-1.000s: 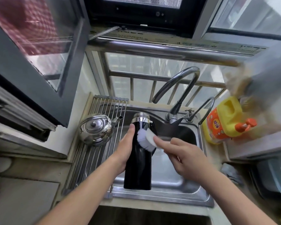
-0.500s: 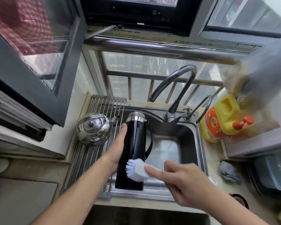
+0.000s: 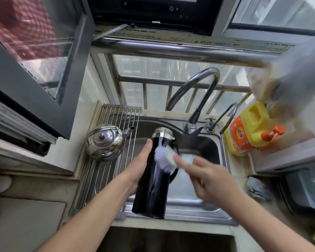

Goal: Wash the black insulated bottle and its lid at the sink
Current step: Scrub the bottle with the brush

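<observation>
Head view: left hand (image 3: 140,170) grips black bottle (image 3: 153,190) above sink (image 3: 198,218); right hand (image 3: 210,180) holds white brush (image 3: 165,159) against bottle's upper wall. Exterior scrub underway; rinse, lid likely pending; lid unseen.

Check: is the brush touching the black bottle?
Touching. Head view: white bristles of the brush splay against the black bottle just below its steel neck; no gap.

The single wide-angle view comes from the person's head. It faces forward and steeply down, close above the sink (image 3: 198,214) by the bench's far edge. Window bars (image 3: 171,82) fill the upper part, straight lines bowing outward.
</observation>
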